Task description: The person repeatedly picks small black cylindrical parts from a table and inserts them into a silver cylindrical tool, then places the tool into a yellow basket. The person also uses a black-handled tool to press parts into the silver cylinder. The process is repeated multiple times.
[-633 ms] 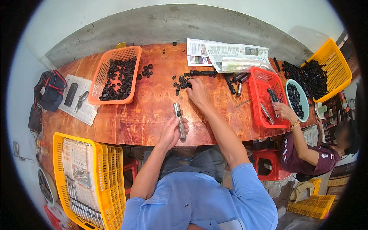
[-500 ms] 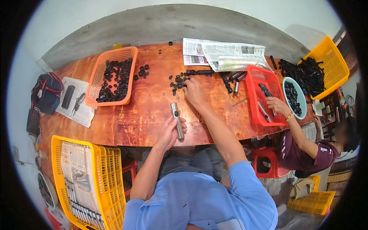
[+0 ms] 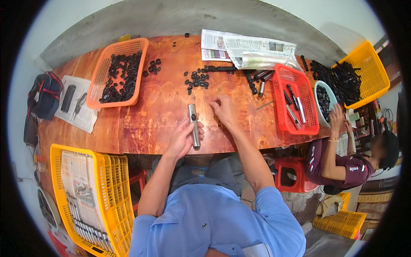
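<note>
My left hand (image 3: 182,138) is wrapped round a silver metal tube (image 3: 195,132) with a small black button-like part on its side. The tube stands tilted above the table's near edge. Just right of its upper end is my right hand (image 3: 223,112), thumb and fingers pinched together. What sits between those fingertips, if anything, is too small to make out. Beyond both hands lies a loose cluster of small black caps (image 3: 197,80) on the wooden table (image 3: 162,115).
An orange basket (image 3: 139,81) of black caps stands left. At right are a red basket (image 3: 295,127) with tubes, a light-blue bowl (image 3: 317,92) and a yellow basket (image 3: 376,81). Newspapers (image 3: 261,45) lie at the back. A co-worker's hand (image 3: 337,116) is by the bowl.
My right hand has drawn back from the black caps toward the tube. The co-worker's hand has left the red basket for the bowl. The whole view has shifted slightly.
</note>
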`<action>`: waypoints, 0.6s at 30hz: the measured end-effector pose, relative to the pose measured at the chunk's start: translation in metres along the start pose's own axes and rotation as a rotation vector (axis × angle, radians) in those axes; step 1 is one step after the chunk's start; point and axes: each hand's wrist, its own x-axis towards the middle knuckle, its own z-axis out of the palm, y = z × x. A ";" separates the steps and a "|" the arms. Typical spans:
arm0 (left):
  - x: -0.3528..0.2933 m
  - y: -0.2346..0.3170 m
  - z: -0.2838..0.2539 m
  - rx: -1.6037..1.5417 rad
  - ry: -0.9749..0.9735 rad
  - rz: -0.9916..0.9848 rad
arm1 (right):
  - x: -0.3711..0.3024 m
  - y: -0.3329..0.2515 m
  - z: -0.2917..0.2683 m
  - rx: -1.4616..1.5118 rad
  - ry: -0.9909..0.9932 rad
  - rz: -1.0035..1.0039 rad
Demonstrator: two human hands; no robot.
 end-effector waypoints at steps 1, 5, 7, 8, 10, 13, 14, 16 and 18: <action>0.000 0.002 0.000 0.001 -0.002 -0.004 | 0.002 0.005 -0.001 0.066 -0.062 0.083; 0.001 -0.001 -0.002 0.005 0.000 -0.011 | 0.007 0.001 -0.020 0.203 -0.194 0.230; 0.002 -0.003 -0.006 -0.003 -0.018 -0.007 | 0.007 0.000 -0.028 0.186 -0.164 0.193; 0.002 -0.003 -0.007 0.002 -0.017 -0.006 | 0.008 0.005 -0.026 0.169 -0.133 0.161; 0.002 -0.002 -0.006 0.011 -0.029 -0.014 | 0.008 0.021 -0.021 0.148 -0.034 0.088; 0.001 -0.001 -0.003 0.017 -0.046 -0.025 | 0.004 0.034 -0.026 0.333 -0.099 0.167; 0.001 0.000 -0.001 0.022 -0.048 -0.025 | 0.001 0.033 -0.028 0.388 -0.140 0.109; -0.001 0.003 0.003 0.040 -0.048 -0.022 | -0.002 0.013 -0.045 0.139 -0.206 -0.080; -0.001 0.005 0.006 0.062 -0.049 -0.015 | -0.005 0.008 -0.048 0.008 -0.224 -0.160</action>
